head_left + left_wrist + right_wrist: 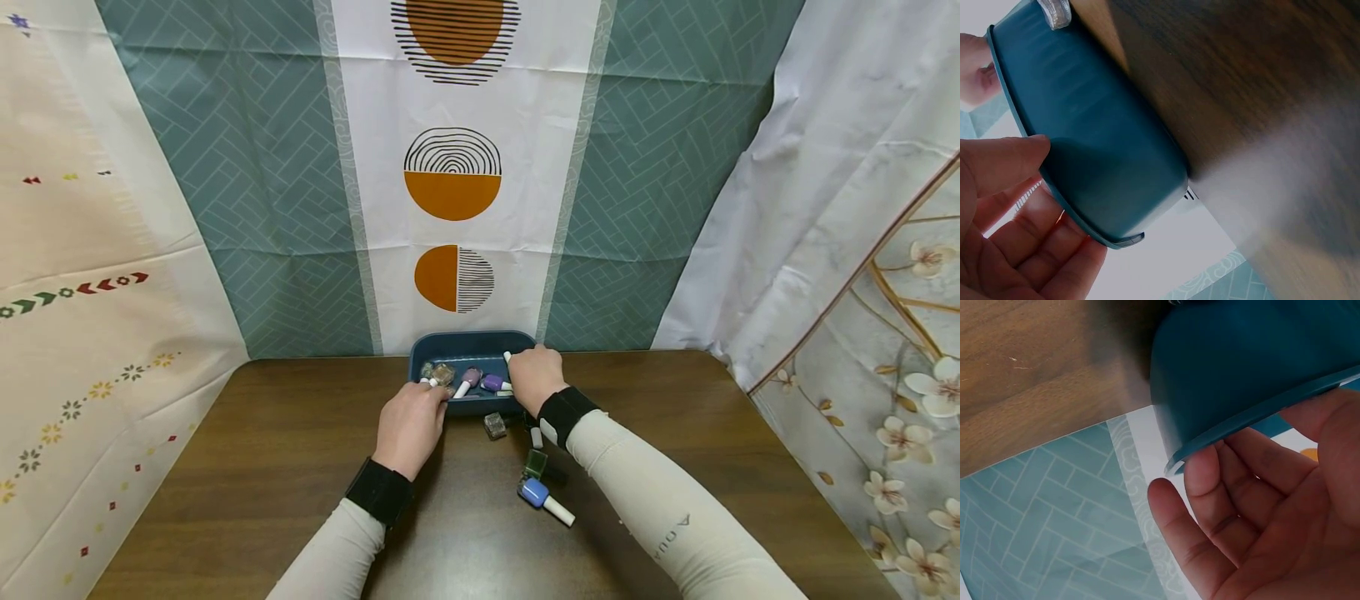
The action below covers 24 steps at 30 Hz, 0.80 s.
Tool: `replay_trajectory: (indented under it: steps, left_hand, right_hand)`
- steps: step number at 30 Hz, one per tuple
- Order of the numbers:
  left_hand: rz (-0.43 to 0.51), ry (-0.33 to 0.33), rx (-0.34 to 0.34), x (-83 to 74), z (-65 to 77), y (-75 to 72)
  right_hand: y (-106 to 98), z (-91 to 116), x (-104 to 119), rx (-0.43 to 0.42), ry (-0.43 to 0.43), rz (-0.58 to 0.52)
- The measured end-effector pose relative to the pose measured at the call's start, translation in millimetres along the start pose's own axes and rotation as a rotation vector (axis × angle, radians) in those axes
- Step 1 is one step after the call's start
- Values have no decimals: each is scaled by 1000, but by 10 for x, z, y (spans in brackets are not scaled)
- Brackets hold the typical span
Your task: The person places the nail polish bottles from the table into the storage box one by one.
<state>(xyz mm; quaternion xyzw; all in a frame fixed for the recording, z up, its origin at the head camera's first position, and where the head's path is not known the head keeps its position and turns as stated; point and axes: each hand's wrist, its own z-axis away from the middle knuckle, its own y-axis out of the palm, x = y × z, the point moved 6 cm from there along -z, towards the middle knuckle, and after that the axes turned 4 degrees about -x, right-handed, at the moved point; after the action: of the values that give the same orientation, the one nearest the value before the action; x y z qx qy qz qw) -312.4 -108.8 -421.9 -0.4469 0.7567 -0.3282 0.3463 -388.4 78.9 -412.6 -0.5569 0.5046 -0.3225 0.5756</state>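
A dark blue plastic bin (468,407) stands at the table's back edge with several nail polish bottles in it. Among them are a mauve bottle (472,377) and a purple bottle (492,382), both with white caps. My left hand (411,425) grips the bin's near-left rim, thumb on the outer wall and fingers curled over the far side, as the left wrist view shows. At the right end, my right hand (536,377) holds the rim between thumb and fingers (1202,472). A white cap (507,357) shows beside its fingertips; its bottle is hidden.
In front of the bin lie a glittery grey bottle (495,426), a dark green bottle (535,463) and a blue nail polish bottle (534,492) with a white cap. Another white cap (536,438) lies by the right wrist. Patterned cloth (300,208) hangs behind the wooden table (247,475).
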Motion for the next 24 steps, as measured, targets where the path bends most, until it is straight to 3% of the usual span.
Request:
replay_trajectory:
  steps: [11, 20, 24]
  left_hand:
    - [3, 19, -23, -1, 6, -8]
    - [4, 23, -27, -6, 10, -12]
    - [4, 24, -31, -7, 11, -12]
  right_hand:
    - [-106, 101, -99, -186, -8, -71]
    - [-108, 320, -189, -437, -121, -133]
    - [-62, 431, -222, -447, -162, -177]
